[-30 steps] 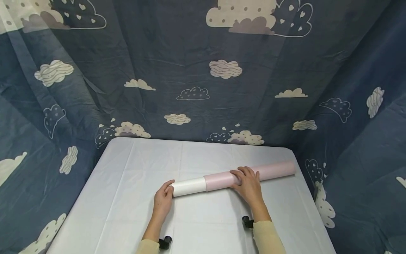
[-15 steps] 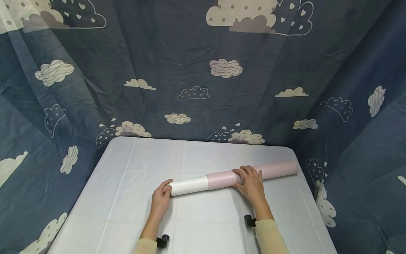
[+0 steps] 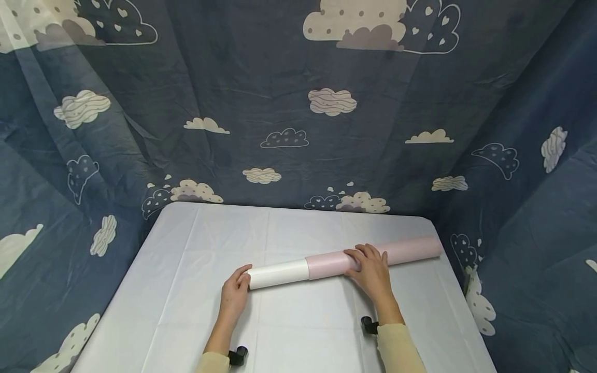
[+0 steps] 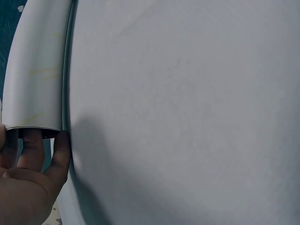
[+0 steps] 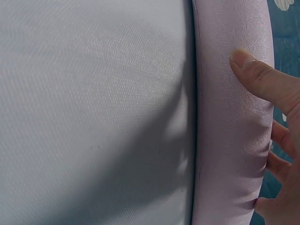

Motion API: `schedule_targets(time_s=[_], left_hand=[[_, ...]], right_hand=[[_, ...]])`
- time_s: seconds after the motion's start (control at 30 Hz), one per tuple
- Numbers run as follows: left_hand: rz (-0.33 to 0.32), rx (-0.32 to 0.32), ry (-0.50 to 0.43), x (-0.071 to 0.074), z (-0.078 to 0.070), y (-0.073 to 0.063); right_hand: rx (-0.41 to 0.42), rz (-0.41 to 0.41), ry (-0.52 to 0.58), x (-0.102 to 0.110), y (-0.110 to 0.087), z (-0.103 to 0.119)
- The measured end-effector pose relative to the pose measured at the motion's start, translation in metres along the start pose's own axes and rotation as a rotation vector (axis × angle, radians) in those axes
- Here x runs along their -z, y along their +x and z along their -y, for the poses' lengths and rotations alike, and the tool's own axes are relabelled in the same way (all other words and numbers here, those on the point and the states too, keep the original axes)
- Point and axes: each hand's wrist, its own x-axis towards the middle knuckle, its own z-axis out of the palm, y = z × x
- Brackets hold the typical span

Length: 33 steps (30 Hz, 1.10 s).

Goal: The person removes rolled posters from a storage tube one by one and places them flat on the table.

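At the left we see dark blue cloud-printed cloth, then the sloping left edge of the white surface, with a broad stretch of it before the left hand. That hand grips the white tube by the rim of its left end, fingers bent at the opening. Rightward, the tube meets the pink roll, whose left edge stands slightly proud around it; the pair lies aslant over the surface, right end farther from us. The right hand grasps the pink roll near its middle, thumb on the near side, fingers over the far side. We have a wide space between the forearms and a strip of surface toward the far edge, but the roll's right end comes just beside the right edge.
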Motion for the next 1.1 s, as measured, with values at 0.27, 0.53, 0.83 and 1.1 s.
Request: schedule_targets(time_s=[0.27,0.53,0.83,1.1], left_hand=[[0.008,0.021,-0.012,0.005,0.002,0.001],[0.004,0.019,0.019,0.008,0.002,0.002],[-0.003,0.028,0.027,0.014,0.002,0.001],[-0.004,0.03,0.038,0.02,0.005,0.0]], right_hand=[[-0.005,0.007,0.012,0.0,0.0,-0.001],[-0.01,0.002,0.02,-0.001,0.001,-0.004],[-0.019,-0.007,0.014,0.0,0.0,-0.003],[-0.022,-0.008,0.019,-0.003,0.0,-0.005]])
